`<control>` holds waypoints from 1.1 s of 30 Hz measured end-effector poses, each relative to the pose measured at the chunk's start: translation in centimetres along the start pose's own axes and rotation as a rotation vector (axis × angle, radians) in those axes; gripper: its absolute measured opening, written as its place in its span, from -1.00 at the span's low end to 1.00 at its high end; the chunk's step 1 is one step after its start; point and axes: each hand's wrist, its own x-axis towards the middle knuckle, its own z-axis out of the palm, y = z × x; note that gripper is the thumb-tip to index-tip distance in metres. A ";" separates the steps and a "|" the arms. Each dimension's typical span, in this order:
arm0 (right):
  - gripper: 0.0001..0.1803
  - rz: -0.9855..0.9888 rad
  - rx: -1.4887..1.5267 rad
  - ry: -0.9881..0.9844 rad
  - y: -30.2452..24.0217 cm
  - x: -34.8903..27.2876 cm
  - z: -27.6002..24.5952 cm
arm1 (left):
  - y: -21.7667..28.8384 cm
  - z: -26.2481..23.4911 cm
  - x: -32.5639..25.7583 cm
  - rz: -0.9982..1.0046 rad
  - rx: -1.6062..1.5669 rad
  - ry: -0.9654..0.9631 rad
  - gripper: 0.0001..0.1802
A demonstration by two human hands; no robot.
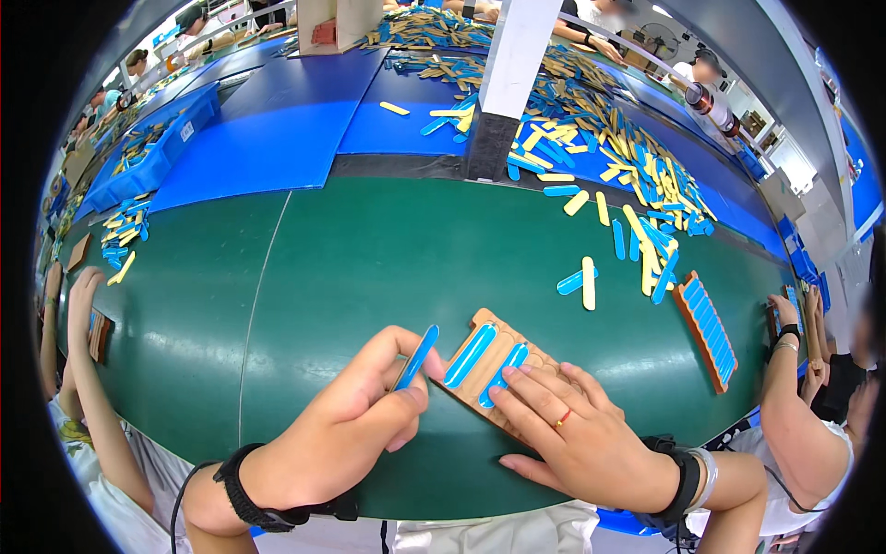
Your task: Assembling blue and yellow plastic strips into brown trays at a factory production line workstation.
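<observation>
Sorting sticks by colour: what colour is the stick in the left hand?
Blue stick, pinched in the left hand; head view.

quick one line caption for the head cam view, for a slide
Left hand holds a blue stick beside a slotted wooden board while the right hand presses another into a slot, on a green table.

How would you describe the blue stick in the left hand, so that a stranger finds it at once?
On the green table, look near the bottom edge at the left hand. Its fingers pinch one blue stick beside the slotted wooden board. Unlike the other sticks, it is lifted, not lying in a slot.

The counter [369, 268] ahead of my fingers [406, 355] lies open; loose sticks [637, 231] crowd its far right edge.
</observation>
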 end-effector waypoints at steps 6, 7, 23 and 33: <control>-0.40 -0.040 -0.028 -0.003 0.5 -0.1 -0.6 | -0.1 0.0 0.0 0.019 -0.006 0.029 -0.76; -0.41 -0.040 -0.040 -0.007 0.6 0.0 -1.0 | -0.1 0.0 0.0 -0.002 -0.023 0.027 -0.74; -0.48 -0.073 -0.204 0.025 2.8 3.1 -1.0 | -0.3 -0.2 -0.1 -0.021 -0.011 -0.103 -0.69; -0.54 -0.035 -0.040 0.133 2.3 3.7 -1.6 | 0.0 -0.2 -0.1 -0.055 0.067 -0.205 -0.73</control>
